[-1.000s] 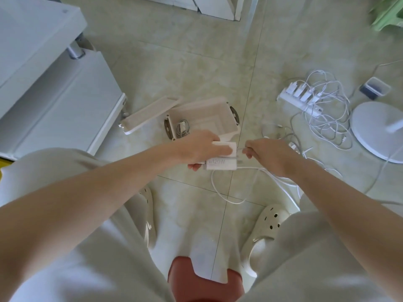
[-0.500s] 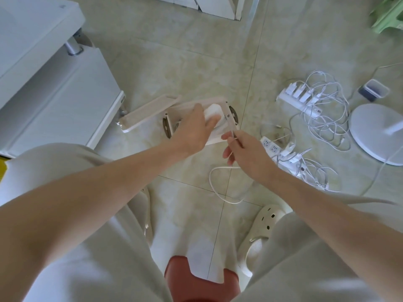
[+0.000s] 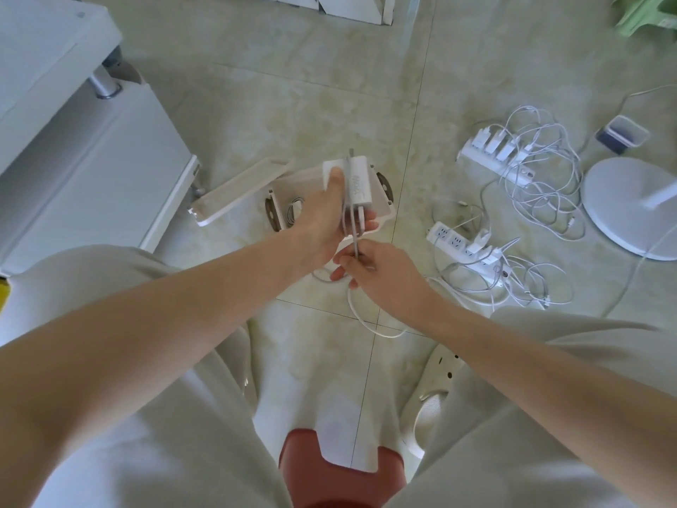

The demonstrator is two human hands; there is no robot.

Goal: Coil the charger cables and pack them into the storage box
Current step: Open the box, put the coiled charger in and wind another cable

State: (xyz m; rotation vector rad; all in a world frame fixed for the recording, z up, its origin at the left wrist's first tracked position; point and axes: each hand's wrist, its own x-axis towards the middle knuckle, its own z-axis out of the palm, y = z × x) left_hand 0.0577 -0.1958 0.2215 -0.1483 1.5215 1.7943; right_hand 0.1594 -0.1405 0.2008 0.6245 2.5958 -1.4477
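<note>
My left hand [image 3: 329,210] grips a white charger brick [image 3: 357,183] held lengthwise above the open beige storage box [image 3: 386,214] on the floor. A white cable [image 3: 353,218] runs over the brick's length. My right hand [image 3: 373,267] pinches that cable just below the brick, and the slack hangs in a loop [image 3: 370,324] toward the floor. A coiled cable [image 3: 293,210] lies inside the box at its left end. The box's lid [image 3: 238,190] leans on the floor to the left.
Two white power strips [image 3: 494,155] [image 3: 461,243] with plugged chargers and tangled white cables [image 3: 542,177] lie on the right. A round white fan base [image 3: 630,207] and a small clear container [image 3: 622,133] sit further right. A white cabinet [image 3: 84,141] stands left. A red stool [image 3: 340,467] is below me.
My left hand turned the charger brick so it points away from me over the box. My right hand dropped below the brick and drew the cable along its length.
</note>
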